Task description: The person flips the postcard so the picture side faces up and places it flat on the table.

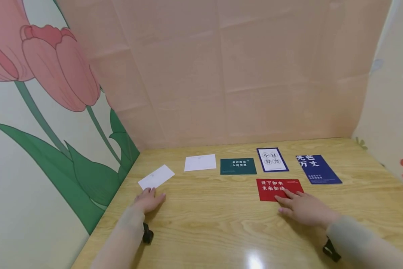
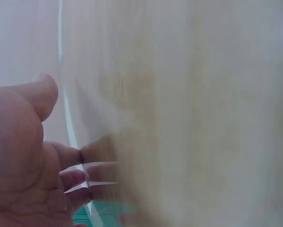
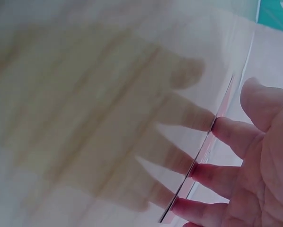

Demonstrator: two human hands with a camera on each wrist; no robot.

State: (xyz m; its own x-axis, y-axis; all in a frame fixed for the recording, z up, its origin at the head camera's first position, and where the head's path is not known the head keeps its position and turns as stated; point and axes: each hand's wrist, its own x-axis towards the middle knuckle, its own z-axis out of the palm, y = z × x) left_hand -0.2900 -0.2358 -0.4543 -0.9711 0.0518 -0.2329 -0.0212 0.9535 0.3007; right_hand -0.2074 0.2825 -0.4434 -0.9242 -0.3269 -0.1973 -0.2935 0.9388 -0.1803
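Note:
My left hand rests its fingertips at the near edge of a white card, which lies slanted on the far left of the table. The left wrist view shows the palm and fingers reaching down to the glossy tabletop. On the right, my right hand lies with spread fingers over the near right corner of a red card with white characters. Those fingers meet the card's thin edge in the right wrist view. Neither hand curls around anything.
Behind, from left to right, lie a second white card, a green card, a white card with a blue border and a dark blue card. A pink sheet hangs at the back of the wooden table.

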